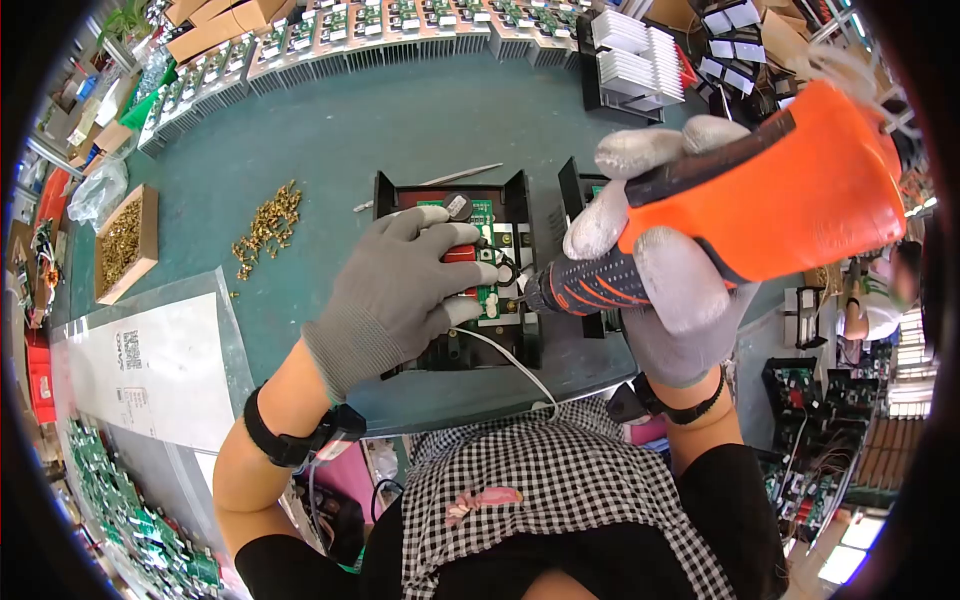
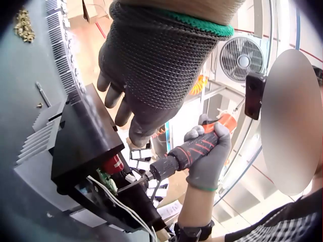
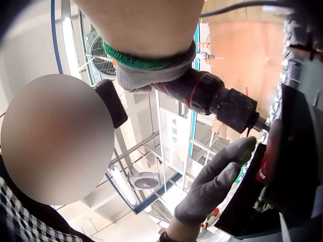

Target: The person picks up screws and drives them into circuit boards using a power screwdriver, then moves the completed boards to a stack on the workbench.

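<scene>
A black open-topped housing (image 1: pixel 517 195) sits on the green bench, with a green circuit board (image 1: pixel 483 212) and a red component (image 1: pixel 460 254) inside. My gloved left hand (image 1: pixel 395 285) rests over it, fingers extended across the board. My gloved right hand (image 1: pixel 682 300) grips an orange and black power screwdriver (image 1: pixel 770 205), held sideways from the right. In the left wrist view, the bit (image 2: pixel 133 185) slants down from the chuck (image 2: pixel 162 168) into the housing; its tip is hidden. A white cable (image 1: pixel 515 360) trails from the housing over the bench's front edge.
Loose brass screws (image 1: pixel 268 225) lie left of the housing, beside a cardboard tray (image 1: pixel 146 245) of more. A thin metal rod (image 1: pixel 450 177) lies behind it. Another black housing (image 1: pixel 568 195) stands right. Finned heat sinks with boards (image 1: pixel 370 45) line the back; a plastic-covered sheet (image 1: pixel 170 370) lies front left.
</scene>
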A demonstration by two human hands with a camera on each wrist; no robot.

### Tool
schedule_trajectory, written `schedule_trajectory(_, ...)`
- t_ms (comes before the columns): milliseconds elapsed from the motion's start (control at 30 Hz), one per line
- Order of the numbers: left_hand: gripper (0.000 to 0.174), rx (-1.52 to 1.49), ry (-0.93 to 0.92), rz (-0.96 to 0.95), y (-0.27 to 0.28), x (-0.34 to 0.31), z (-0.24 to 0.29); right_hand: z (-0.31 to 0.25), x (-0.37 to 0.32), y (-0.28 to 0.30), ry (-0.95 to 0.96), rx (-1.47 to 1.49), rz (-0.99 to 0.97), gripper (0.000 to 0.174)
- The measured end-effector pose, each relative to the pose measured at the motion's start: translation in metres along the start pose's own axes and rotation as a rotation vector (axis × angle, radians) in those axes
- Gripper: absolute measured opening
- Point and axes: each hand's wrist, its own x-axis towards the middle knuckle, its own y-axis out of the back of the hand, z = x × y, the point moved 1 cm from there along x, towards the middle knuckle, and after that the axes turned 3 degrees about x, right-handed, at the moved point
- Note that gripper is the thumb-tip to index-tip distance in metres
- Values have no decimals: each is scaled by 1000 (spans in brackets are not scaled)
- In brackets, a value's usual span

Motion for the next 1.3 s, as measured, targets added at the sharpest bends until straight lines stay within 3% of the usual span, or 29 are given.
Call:
schedule_trajectory(233, 31, 32, 18, 16, -2, -3, 0, 5, -2, -1, 93, 198, 5, 60)
schedule_trajectory(533, 32, -20, 21, 63, -2, -5, 0, 5, 1, -3, 52, 145, 71, 58)
schedule_trajectory(667, 31, -26, 48, 48, -5, -8, -1, 10, -3, -8, 182, -106, -42, 54)
schedule_trajectory(767, 26, 9, 88, 37, -7, -8, 1, 18, -3, -9, 170, 90, -18, 50)
schedule_trajectory(933, 24, 63, 58, 55, -3, -7, 2, 7, -6, -11, 220, -82, -27, 48)
schedule_trajectory(1100, 22, 71, 63, 83, 5, -3, 15, 0, -2, -20, 73, -64, 45, 41)
schedule_trajectory(1200, 23, 77, 49, 120, 1, -5, 14, 3, 0, -24, 30, -53, 51, 56)
schedule_trajectory(1300, 23, 87, 43, 111, 2, -6, 14, 9, -2, -25, 125, -111, 48, 58)
